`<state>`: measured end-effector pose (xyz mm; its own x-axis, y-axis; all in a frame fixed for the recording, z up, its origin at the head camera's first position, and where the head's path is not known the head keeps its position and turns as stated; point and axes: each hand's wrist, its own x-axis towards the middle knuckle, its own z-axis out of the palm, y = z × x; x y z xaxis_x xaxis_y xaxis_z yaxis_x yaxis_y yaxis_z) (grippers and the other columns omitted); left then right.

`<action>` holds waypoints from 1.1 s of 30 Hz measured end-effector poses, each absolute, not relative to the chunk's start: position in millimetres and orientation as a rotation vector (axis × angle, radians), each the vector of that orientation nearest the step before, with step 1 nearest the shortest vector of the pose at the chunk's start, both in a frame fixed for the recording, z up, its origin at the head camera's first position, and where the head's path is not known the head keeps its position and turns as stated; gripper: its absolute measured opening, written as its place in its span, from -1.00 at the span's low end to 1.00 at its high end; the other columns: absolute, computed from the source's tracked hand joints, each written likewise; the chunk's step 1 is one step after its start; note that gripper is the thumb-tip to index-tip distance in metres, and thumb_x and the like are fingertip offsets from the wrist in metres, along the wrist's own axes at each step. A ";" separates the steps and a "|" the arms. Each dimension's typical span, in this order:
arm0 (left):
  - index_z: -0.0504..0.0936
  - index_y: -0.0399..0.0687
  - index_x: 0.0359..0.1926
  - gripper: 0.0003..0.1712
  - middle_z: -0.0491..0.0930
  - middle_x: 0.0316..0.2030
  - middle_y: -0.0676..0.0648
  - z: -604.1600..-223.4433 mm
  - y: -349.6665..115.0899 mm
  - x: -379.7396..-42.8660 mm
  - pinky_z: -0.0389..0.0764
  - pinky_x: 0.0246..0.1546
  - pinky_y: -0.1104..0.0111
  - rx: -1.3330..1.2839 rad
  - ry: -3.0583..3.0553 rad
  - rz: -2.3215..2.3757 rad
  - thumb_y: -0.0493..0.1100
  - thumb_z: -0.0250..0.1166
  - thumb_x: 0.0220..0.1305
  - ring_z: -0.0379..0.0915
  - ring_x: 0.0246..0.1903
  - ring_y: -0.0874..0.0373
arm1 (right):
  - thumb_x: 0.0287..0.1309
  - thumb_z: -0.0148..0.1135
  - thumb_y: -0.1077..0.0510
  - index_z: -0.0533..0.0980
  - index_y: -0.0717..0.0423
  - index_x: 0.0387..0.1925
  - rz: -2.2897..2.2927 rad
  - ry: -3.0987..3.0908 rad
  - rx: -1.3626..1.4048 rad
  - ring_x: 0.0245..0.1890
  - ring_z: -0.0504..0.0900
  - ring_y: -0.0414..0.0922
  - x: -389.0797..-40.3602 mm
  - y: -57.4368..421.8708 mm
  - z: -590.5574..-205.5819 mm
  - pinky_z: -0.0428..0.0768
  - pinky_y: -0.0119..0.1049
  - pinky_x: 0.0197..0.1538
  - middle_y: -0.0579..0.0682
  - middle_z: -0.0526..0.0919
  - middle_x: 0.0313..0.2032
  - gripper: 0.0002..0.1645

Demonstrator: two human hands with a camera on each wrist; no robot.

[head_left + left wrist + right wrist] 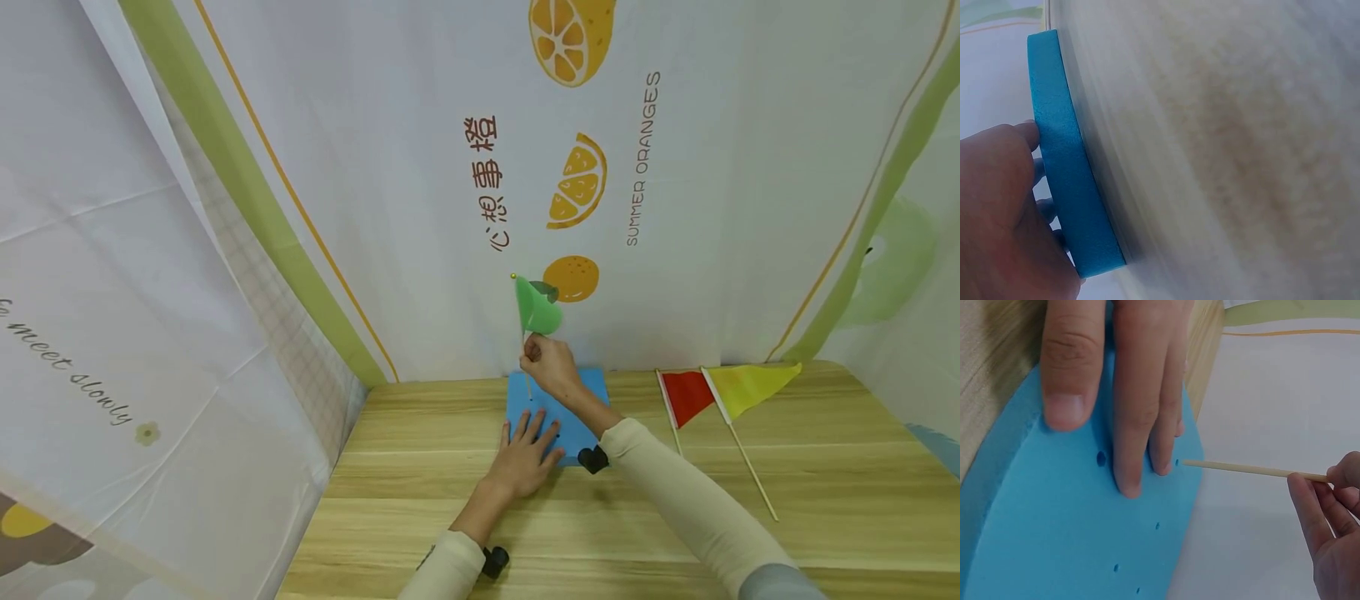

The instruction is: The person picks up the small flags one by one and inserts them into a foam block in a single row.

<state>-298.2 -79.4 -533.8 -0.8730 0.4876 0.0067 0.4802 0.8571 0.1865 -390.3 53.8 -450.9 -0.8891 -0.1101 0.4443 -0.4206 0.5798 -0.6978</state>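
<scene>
A blue foam block (596, 387) with several small holes in its top lies at the back of the table. My left hand (522, 463) rests on its near left part, fingers straight and spread. Above the block, my right hand (551, 367) pinches the thin wooden stick of a small green flag (536, 312), held nearly upright. In the right wrist view the bare end of the stick (1241, 468) is right beside a hole near the block's edge; whether it touches, I cannot tell. The left wrist view shows the block's side (1069, 162) flat on the table.
To the right, a red flag (686, 398) and a yellow flag (750, 389) on sticks lie on the wooden table (420, 467). A white curtain (405, 208) printed with oranges hangs behind the table's back edge, and another cloth (150, 317) hangs at the left.
</scene>
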 end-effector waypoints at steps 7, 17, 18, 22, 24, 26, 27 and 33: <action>0.17 0.25 0.70 -0.30 -0.02 0.73 -0.05 -535.9 -78.8 -299.3 0.00 0.65 -0.25 0.783 2.991 0.287 0.30 -0.14 0.71 -0.15 0.72 -0.14 | 0.36 0.40 0.27 0.62 0.15 -0.28 1.237 -2.469 0.404 -0.24 0.78 0.04 -389.1 53.9 -455.9 0.75 -0.03 -0.13 0.11 0.79 -0.30 -0.92; 0.17 0.25 0.70 -0.31 -0.03 0.73 -0.07 -534.6 -79.0 -299.3 0.00 0.63 -0.29 0.799 2.986 0.302 0.27 -0.13 0.72 -0.17 0.72 -0.16 | 0.40 0.40 0.23 0.62 0.15 -0.25 1.227 -2.523 0.396 -0.19 0.79 0.04 -389.0 54.5 -463.3 0.77 -0.06 -0.11 0.11 0.78 -0.25 -0.90; 0.17 0.25 0.70 -0.31 -0.03 0.73 -0.07 -534.3 -78.9 -299.4 0.00 0.63 -0.29 0.799 2.987 0.301 0.28 -0.13 0.72 -0.16 0.72 -0.17 | 0.40 0.40 0.23 0.62 0.15 -0.25 1.232 -2.525 0.393 -0.18 0.79 0.05 -389.1 54.6 -463.9 0.77 -0.06 -0.11 0.11 0.78 -0.25 -0.91; 0.15 0.25 0.71 -0.30 -0.04 0.73 -0.07 -533.1 -79.1 -299.7 0.00 0.63 -0.30 0.800 2.987 0.299 0.28 -0.15 0.72 -0.18 0.72 -0.16 | 0.41 0.39 0.22 0.62 0.16 -0.23 1.238 -2.522 0.388 -0.18 0.79 0.04 -389.8 54.6 -464.9 0.77 -0.06 -0.10 0.12 0.79 -0.24 -0.91; 0.15 0.24 0.71 -0.30 -0.03 0.73 -0.07 -532.5 -79.1 -299.7 0.00 0.63 -0.30 0.800 2.990 0.292 0.29 -0.15 0.72 -0.17 0.72 -0.16 | 0.42 0.39 0.21 0.62 0.15 -0.23 1.236 -2.526 0.386 -0.19 0.79 0.03 -390.0 54.7 -465.1 0.77 -0.08 -0.11 0.12 0.79 -0.24 -0.90; 0.15 0.24 0.71 -0.30 -0.03 0.73 -0.07 -532.5 -79.5 -299.4 0.00 0.63 -0.29 0.797 2.987 0.297 0.29 -0.15 0.72 -0.17 0.72 -0.16 | 0.43 0.38 0.20 0.62 0.16 -0.22 1.238 -2.532 0.383 -0.20 0.79 0.03 -390.0 54.7 -465.3 0.76 -0.09 -0.14 0.11 0.79 -0.23 -0.89; 0.16 0.24 0.71 -0.30 -0.03 0.73 -0.07 -532.6 -79.6 -299.2 0.00 0.63 -0.29 0.797 2.989 0.298 0.29 -0.15 0.72 -0.16 0.72 -0.16 | 0.43 0.38 0.19 0.62 0.16 -0.22 1.241 -2.536 0.380 -0.20 0.79 0.02 -389.7 54.7 -465.3 0.76 -0.10 -0.15 0.12 0.79 -0.23 -0.89; 0.16 0.25 0.71 -0.30 -0.03 0.73 -0.07 -533.6 -80.7 -298.5 0.00 0.64 -0.28 0.790 2.987 0.308 0.29 -0.15 0.71 -0.16 0.72 -0.16 | 0.42 0.39 0.18 0.62 0.18 -0.20 1.250 -2.549 0.359 -0.19 0.79 0.04 -387.8 54.7 -465.2 0.76 -0.08 -0.14 0.12 0.80 -0.22 -0.87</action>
